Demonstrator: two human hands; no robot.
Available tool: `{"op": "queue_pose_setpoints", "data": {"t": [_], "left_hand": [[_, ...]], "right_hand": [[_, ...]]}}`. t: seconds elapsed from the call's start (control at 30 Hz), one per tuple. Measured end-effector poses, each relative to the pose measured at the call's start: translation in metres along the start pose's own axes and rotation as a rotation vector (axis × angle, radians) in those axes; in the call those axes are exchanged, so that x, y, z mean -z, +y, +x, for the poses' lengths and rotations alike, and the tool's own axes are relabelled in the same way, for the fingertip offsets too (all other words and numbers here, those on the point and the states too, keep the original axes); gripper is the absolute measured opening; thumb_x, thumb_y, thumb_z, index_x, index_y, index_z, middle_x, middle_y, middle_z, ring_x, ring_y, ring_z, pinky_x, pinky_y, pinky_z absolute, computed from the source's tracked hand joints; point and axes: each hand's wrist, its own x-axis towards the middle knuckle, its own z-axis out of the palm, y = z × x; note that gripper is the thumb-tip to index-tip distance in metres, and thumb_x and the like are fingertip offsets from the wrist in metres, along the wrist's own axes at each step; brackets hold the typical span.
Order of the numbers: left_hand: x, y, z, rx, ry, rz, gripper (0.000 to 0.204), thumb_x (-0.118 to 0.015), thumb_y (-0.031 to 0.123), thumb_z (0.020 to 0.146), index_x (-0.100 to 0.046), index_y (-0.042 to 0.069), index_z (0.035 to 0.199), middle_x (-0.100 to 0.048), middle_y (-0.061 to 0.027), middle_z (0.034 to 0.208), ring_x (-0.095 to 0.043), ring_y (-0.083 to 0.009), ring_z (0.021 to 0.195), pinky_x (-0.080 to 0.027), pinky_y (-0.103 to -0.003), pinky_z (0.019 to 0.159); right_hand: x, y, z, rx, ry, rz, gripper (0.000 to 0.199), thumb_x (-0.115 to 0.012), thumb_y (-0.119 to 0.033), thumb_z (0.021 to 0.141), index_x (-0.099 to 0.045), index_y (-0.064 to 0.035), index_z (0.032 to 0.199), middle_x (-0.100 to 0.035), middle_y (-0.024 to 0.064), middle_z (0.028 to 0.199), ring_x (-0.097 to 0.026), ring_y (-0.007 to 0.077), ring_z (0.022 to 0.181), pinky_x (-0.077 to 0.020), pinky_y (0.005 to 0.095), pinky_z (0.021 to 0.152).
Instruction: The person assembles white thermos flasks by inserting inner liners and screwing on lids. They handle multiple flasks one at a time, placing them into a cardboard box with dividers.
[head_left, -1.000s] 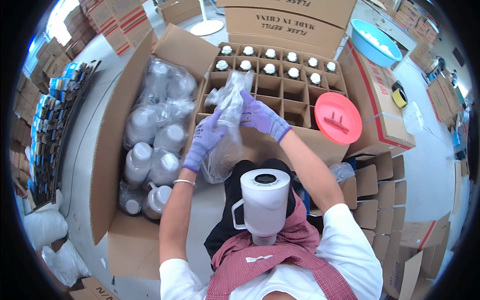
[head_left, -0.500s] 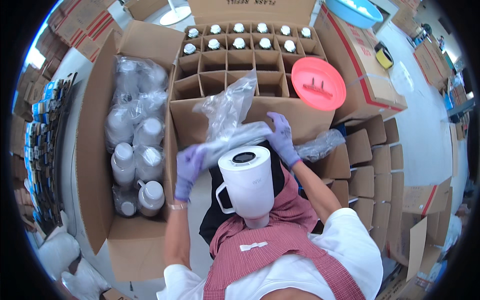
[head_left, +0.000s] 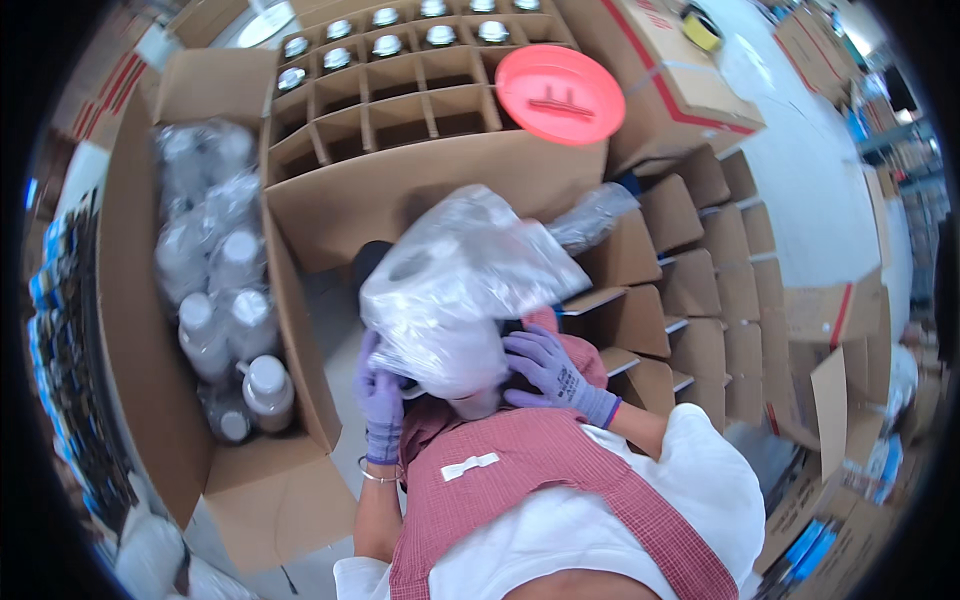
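Observation:
A white jug (head_left: 445, 340) with a handle stands in my lap, its top and sides inside a clear plastic bag (head_left: 455, 265). The bag is loose and wrinkled, and its far end flops to the right. On the jug's left side, my left hand (head_left: 380, 405), in a purple glove, is closed on the bag's lower edge near the handle. My right hand (head_left: 552, 378), also gloved, is beside the jug's lower right side with fingers stretched out and apart. The jug's narrow bottom shows below the bag, against my red checked apron (head_left: 520, 460).
Left of me, an open carton (head_left: 135, 330) holds several bagged white jugs. Ahead, a divided carton (head_left: 440, 165) holds silver-topped flasks, with a red plastic lid (head_left: 560, 95) on its right corner. Another clear bag (head_left: 595, 215) lies by the open cardboard partitions (head_left: 690, 290) at right.
The plastic bag, held beyond the jug before, now covers it. Both hands have come down toward me to the jug's sides. The head view has shifted, moving the cartons up and left.

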Motion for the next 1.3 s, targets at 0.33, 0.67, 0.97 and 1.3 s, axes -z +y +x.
{"op": "queue_pose_setpoints", "data": {"t": [0.33,0.67,0.97,1.3], "left_hand": [[-0.133,0.072,0.005,0.296,-0.161,-0.777,0.029,-0.04,0.022,0.106,-0.057,0.009,0.126,-0.046,0.0065,0.071,-0.043,-0.0017,0.056,-0.039,-0.016,0.05],[-0.166,0.016,-0.057,0.089,-1.526,0.154,0.037,-0.054,0.025,0.102,-0.058,0.001,0.13,-0.066,-0.0113,0.115,-0.061,-0.018,0.109,-0.046,-0.032,0.099],[-0.056,0.067,0.031,-0.077,-0.72,0.159,0.031,-0.054,0.008,0.099,-0.062,0.0,0.127,-0.068,-0.0137,0.114,-0.065,-0.0218,0.107,-0.049,-0.031,0.094],[0.174,0.034,0.067,-0.088,0.168,1.773,0.075,-0.076,0.032,0.076,-0.046,0.012,0.142,-0.051,-0.0143,0.135,-0.049,-0.034,0.125,-0.044,-0.047,0.099]], "right_hand": [[0.068,-0.071,0.023,-0.738,0.707,0.444,0.105,-0.086,-0.021,0.069,-0.022,-0.0041,0.149,-0.042,0.0157,0.136,-0.048,0.0262,0.123,-0.0408,0.038,0.106],[0.207,-0.011,-0.034,-0.73,0.358,-0.352,0.081,-0.084,-0.02,0.065,-0.045,-0.0048,0.134,-0.052,0.0179,0.121,-0.057,0.0365,0.111,-0.0477,0.0438,0.096],[0.149,0.116,0.047,-0.974,-0.306,-0.596,0.091,-0.076,-0.058,0.069,-0.044,-0.0076,0.137,-0.055,0.0239,0.124,-0.06,0.0422,0.112,-0.0518,0.0483,0.091],[0.097,0.131,0.051,-0.984,-0.395,-0.52,0.069,-0.063,-0.047,0.087,-0.048,-0.0049,0.14,-0.056,0.0236,0.131,-0.059,0.0403,0.115,-0.0482,0.0465,0.096]]}}
